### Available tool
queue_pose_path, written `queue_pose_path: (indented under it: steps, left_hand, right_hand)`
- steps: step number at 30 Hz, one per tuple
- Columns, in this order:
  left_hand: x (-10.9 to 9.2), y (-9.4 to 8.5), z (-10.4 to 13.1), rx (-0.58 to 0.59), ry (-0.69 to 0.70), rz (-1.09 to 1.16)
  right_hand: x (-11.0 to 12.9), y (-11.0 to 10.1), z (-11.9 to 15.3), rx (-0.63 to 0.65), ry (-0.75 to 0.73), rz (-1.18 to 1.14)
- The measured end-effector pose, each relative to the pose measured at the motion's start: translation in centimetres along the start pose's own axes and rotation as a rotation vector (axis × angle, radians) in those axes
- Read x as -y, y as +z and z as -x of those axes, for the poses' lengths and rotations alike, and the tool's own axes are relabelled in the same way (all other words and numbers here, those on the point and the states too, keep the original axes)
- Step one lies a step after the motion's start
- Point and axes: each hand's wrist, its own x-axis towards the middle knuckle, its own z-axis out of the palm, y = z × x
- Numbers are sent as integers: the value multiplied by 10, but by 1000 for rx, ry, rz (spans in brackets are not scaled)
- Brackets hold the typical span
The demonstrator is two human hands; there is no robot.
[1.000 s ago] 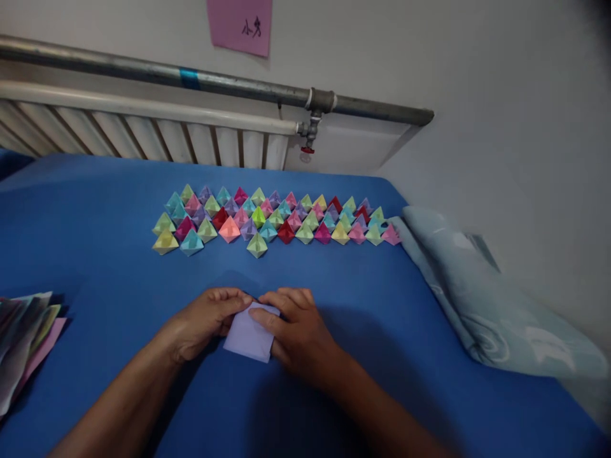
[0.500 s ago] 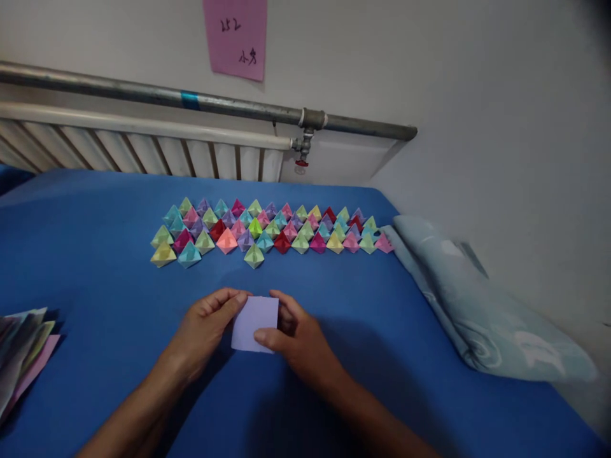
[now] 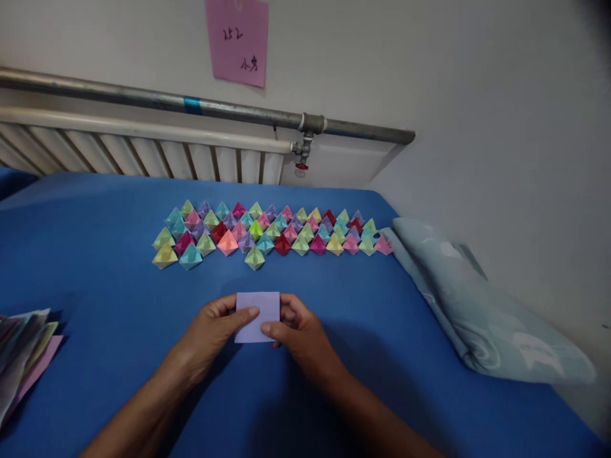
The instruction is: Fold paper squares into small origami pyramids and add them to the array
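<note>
A small square of purple paper is held up between both hands, above the blue surface. My left hand pinches its left side, thumb lying across the front and fingers behind. On the right side, my right hand grips the paper with its thumb on the lower front; its other fingers are partly behind the sheet. Beyond the hands, folded paper boats in many colours stand in close rows. One light green boat sits in front of the rows.
A stack of coloured paper lies at the left edge. A folded pale blue blanket rests on the right. Behind are a radiator, a metal pipe and a pink note on the wall.
My left thumb has moved from the paper's top left corner onto its front. The paper is now straighter and slightly higher, and my right thumb has shifted slightly right and up.
</note>
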Motion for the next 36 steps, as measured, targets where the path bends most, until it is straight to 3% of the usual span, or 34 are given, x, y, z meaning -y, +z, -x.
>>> queue_pose_path:
  steps: [9,16,27,29,33,36]
  left_hand:
    - [0,-4,-2,-39,29,-71]
    - [1,-3,-2,-206,249,-332]
    - [1,-6,0,-282,263,-346]
    - [1,-6,-2,-236,230,-270]
    - [-1,-4,-3,-5,103,-195]
    - [-1,-3,-3,47,53,-209]
  right_hand:
    - [2,0,-2,-47,46,83]
    - [-2,-2,-3,-40,60,73]
    - [2,1,0,107,120,75]
    - [2,-1,0,85,113,75]
    - [2,-3,-1,21,106,55]
    - [2,-4,-2,13,103,39]
